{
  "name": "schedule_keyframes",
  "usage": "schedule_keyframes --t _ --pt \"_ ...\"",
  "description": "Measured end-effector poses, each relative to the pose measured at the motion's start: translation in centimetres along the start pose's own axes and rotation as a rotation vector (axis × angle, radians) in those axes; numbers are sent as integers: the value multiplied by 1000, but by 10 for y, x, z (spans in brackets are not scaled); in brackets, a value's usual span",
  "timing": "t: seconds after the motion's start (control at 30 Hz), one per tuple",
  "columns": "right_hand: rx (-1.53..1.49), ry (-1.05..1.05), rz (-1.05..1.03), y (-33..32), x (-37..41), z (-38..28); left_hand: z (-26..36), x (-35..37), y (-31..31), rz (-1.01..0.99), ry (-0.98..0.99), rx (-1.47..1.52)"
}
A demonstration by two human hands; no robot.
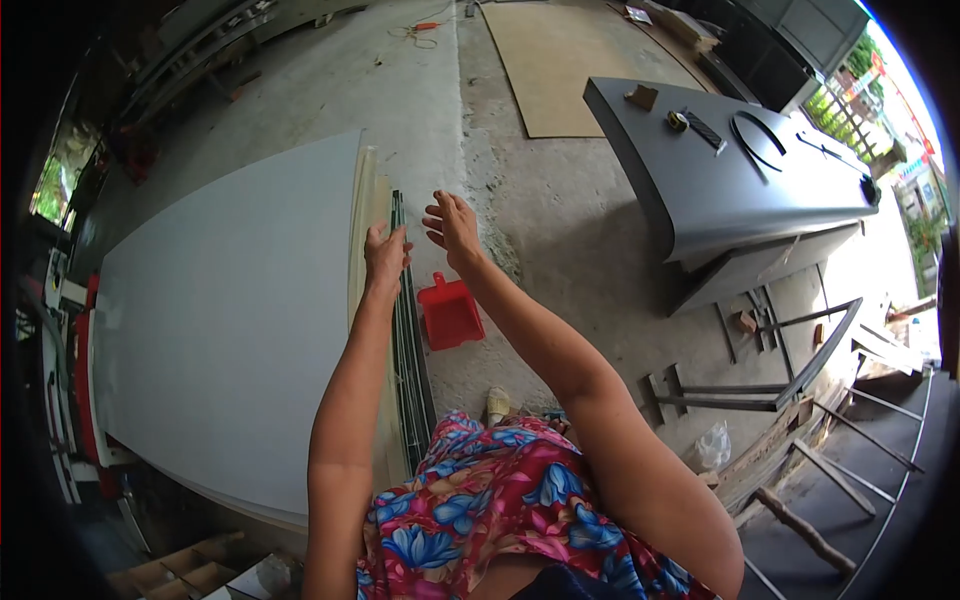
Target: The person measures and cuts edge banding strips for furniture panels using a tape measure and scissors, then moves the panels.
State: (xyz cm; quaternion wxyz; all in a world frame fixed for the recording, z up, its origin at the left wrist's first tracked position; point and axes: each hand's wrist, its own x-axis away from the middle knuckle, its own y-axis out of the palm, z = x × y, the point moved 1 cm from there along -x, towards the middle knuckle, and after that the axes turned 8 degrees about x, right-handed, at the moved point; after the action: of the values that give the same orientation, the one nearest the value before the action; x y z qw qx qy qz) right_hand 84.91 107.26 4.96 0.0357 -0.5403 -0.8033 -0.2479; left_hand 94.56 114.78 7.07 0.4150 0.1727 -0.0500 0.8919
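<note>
My left hand (pixel 385 258) reaches out over the edge of a large pale grey sheet stack (pixel 230 320), its fingers apart and nothing in them. Just right of it, dark narrow strips (pixel 408 350) run along the stack's side. My right hand (pixel 456 230) is held up over the concrete floor, palm turned toward the left hand, fingers spread and empty. A gap separates the two hands. Below them on the floor lies a red dustpan (pixel 452 316) with its handle pointing away from me.
On the right stands a grey metal-topped table (pixel 740 180) with a tape measure (pixel 677 121) and black curved pieces on it. Metal frames (pixel 770 390) lie on the floor nearby. A brown board (pixel 580 65) lies flat farther off. An orange-handled tool (pixel 428 26) with a cord is at the far end.
</note>
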Motion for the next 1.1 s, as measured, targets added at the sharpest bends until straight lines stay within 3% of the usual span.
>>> schedule_keyframes --t 0.2,0.47,0.8,1.1 --pt "-45 -66 148 -48 -16 -8 -22 -19 61 -205 -55 -25" --pt "-32 -71 311 -92 -40 -30 -38 -50 109 -337 -163 -132" --pt "-76 -96 407 -100 -78 -47 -9 -106 148 -412 -130 -138" --pt "-99 -75 459 -136 -109 -62 -18 -125 186 -470 -213 -150"
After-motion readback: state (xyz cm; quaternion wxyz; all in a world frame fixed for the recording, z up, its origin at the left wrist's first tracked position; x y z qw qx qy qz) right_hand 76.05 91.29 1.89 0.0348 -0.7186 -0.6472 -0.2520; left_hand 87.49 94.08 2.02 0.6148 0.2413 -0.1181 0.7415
